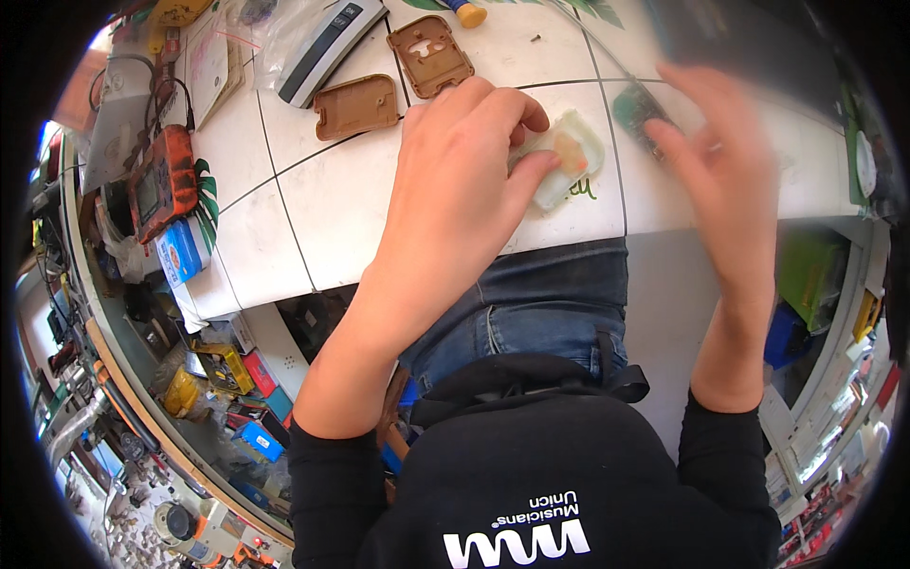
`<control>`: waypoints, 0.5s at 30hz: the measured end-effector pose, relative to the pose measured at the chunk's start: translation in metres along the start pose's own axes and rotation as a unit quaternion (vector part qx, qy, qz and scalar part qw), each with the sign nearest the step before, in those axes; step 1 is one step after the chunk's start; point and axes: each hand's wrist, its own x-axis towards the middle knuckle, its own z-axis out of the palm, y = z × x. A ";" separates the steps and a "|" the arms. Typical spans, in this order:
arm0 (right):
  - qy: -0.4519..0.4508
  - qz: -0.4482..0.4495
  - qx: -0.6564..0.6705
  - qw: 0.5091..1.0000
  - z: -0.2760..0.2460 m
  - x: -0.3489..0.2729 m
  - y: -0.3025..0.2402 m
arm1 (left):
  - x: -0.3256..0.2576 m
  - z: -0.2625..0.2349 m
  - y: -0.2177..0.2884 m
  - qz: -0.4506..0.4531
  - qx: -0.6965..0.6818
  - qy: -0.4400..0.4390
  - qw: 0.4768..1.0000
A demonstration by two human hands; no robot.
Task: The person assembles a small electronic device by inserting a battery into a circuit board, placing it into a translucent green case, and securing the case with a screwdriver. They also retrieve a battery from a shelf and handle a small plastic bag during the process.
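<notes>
Black shirt (531, 446) in front, right hand (725, 156) open beside a green-and-dark handle (642, 119)

Beyond the shirt and the blue jeans (540, 313), both hands are over a white, lined tabletop (327, 213). The handle lies to the right of centre, just left of the gap between the right thumb and forefinger. It appears to belong to a slim tool, perhaps a screwdriver, whose thin shaft (599, 49) runs up and away to the left. Its long axis slants from upper left to lower right, so the dark end comes nearest the right thumb. Of the two hands, the right is clearly nearer; its thumb and forefinger stand wide apart, with the handle level with that opening. Blur hides whether the thumb touches it.

A translucent case (573, 161) lies between the left hand (450, 156) and the handle, its length tilted from upper right to lower left. The left thumb reaches its left side while the forefinger curls above; whether they grip the case or only rest at it, I cannot tell. Two brown shell halves, one on the left (355, 107) and one farther off (428, 57), lie beyond the left knuckles, apart from the case
</notes>
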 end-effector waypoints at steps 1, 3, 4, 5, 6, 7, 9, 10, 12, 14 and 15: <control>0.021 -0.006 -0.042 0.999 0.000 -0.001 -0.004 | 0.000 0.000 -0.001 0.000 -0.003 0.001 1.000; -0.001 -0.016 -0.003 1.000 0.005 -0.009 -0.015 | 0.000 0.000 -0.002 0.001 -0.010 0.002 1.000; -0.010 -0.019 0.015 1.000 0.009 -0.016 -0.021 | 0.000 0.001 -0.003 0.003 -0.015 0.002 1.000; -0.017 0.012 0.037 0.999 0.016 -0.022 -0.031 | 0.001 0.001 -0.001 0.008 -0.017 0.002 1.000; 0.006 -0.007 0.032 0.999 0.024 -0.027 -0.031 | 0.001 0.001 0.000 0.012 -0.020 0.002 1.000; 0.025 -0.028 0.028 0.999 0.033 -0.031 -0.029 | 0.002 0.001 -0.001 0.014 -0.022 0.006 1.000; 0.043 -0.045 -0.003 0.998 0.040 -0.033 -0.029 | 0.006 0.004 -0.002 0.018 -0.026 0.014 0.999; 0.052 -0.052 -0.018 0.997 0.042 -0.034 -0.029 | 0.008 0.005 -0.001 0.030 -0.008 0.018 0.999; 0.054 -0.070 -0.032 0.996 0.043 -0.034 -0.027 | 0.010 0.006 0.000 0.055 0.029 0.027 0.998; 0.061 -0.075 -0.030 0.995 0.041 -0.034 -0.028 | 0.010 0.006 0.000 0.044 0.031 0.024 0.998; 0.067 -0.072 -0.019 0.995 0.040 -0.034 -0.029 | 0.010 0.005 0.000 0.039 0.033 0.023 0.998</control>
